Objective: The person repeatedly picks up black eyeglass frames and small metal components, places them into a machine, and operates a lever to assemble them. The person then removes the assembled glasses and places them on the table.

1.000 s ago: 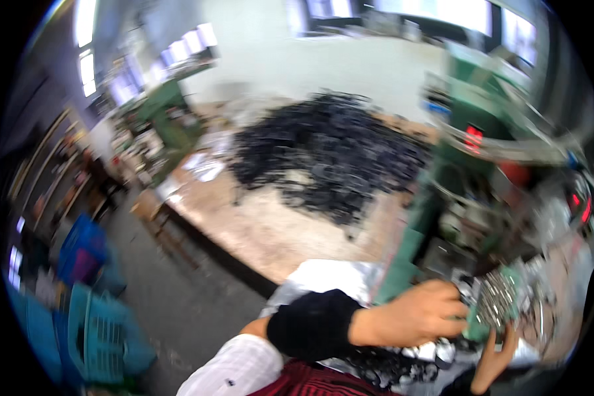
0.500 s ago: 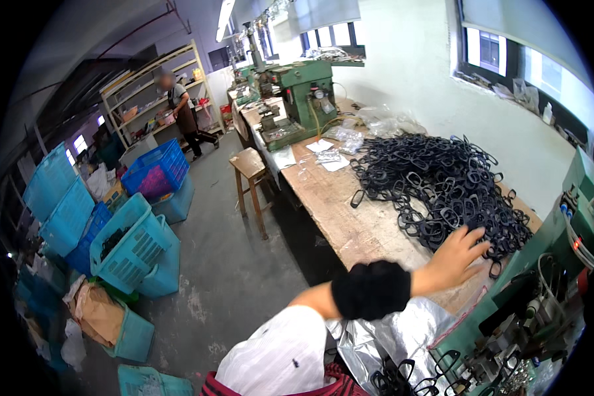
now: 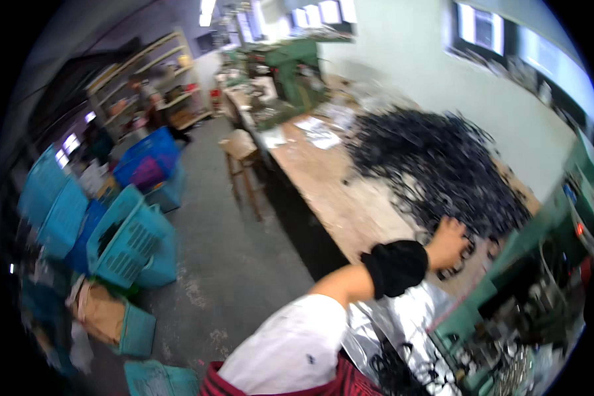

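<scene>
My left hand [image 3: 447,245] reaches to the near edge of a large heap of black plastic eyeglass frames [image 3: 435,165] on the wooden table [image 3: 320,191]. Its fingers curl down over a few frames there, some of which show below and beside the fingertips. Motion blur hides exactly how many it grips. A black band circles the wrist below a white sleeve. More black frames [image 3: 393,369] lie by silver foil sheeting [image 3: 409,310] near my body. My right hand is out of view.
A green machine [image 3: 508,264] with metal parts stands at the right. Farther along the table is another green machine [image 3: 297,76]. A wooden stool [image 3: 239,146] stands beside the table, stacked turquoise baskets [image 3: 132,241] at the left. A person [image 3: 157,109] is near the far shelves.
My left hand has moved slightly left and up, and its spread fingers have curled down onto frames at the heap's edge. The whole view has shifted a little and blurred.
</scene>
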Demonstrator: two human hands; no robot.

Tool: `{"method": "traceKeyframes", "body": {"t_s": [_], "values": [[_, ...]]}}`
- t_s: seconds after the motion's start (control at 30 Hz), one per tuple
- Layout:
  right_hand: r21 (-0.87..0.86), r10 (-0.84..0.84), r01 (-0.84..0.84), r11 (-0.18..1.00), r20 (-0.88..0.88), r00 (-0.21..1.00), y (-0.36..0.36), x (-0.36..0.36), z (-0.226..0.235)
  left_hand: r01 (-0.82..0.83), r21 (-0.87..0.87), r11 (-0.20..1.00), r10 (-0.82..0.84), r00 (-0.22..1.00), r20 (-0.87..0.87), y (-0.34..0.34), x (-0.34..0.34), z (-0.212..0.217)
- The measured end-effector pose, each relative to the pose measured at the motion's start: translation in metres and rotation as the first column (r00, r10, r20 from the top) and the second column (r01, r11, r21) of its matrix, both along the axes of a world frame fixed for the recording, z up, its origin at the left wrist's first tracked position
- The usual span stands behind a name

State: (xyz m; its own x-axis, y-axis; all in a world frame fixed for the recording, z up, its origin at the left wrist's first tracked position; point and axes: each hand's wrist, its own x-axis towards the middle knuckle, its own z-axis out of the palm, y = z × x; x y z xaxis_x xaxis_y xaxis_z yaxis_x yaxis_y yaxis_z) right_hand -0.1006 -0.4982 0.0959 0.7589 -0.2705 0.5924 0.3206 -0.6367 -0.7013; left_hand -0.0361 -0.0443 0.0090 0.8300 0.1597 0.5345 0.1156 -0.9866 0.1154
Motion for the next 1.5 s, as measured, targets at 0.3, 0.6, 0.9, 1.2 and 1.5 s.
{"method": "traceKeyframes", "body": {"t_s": [0.3, 0.6, 0.9, 1.2, 1.5], "values": [[-0.021, 0.482, -0.485, 0.874, -0.065, 0.873, 0.035, 0.050, 0.045, 0.180, -0.552, 0.814, 0.062, 0.919, 0.390, -0.056, -0.006, 0.080], [0.589, 0.528, -0.440, 0.678, 0.026, 0.849, 0.094, 0.059, 0.028, 0.516, -0.856, 0.026, 0.127, 0.848, 0.515, -0.106, -0.052, 0.042], [0.818, 0.673, -0.437, 0.373, 0.086, 0.734, 0.103, 0.046, 0.056, 0.829, -0.478, 0.292, -0.364, 0.558, 0.746, -0.172, -0.049, 0.196], [0.296, 0.313, -0.273, 0.916, -0.098, 0.945, 0.017, 0.080, 0.022, 0.900, -0.032, 0.434, -0.848, 0.420, 0.323, -0.197, -0.062, 0.142], [-0.452, 0.054, -0.145, 0.880, -0.209, 0.977, -0.019, 0.037, -0.022, 0.905, -0.085, 0.416, -0.851, 0.420, 0.315, -0.198, -0.055, 0.130]]}}
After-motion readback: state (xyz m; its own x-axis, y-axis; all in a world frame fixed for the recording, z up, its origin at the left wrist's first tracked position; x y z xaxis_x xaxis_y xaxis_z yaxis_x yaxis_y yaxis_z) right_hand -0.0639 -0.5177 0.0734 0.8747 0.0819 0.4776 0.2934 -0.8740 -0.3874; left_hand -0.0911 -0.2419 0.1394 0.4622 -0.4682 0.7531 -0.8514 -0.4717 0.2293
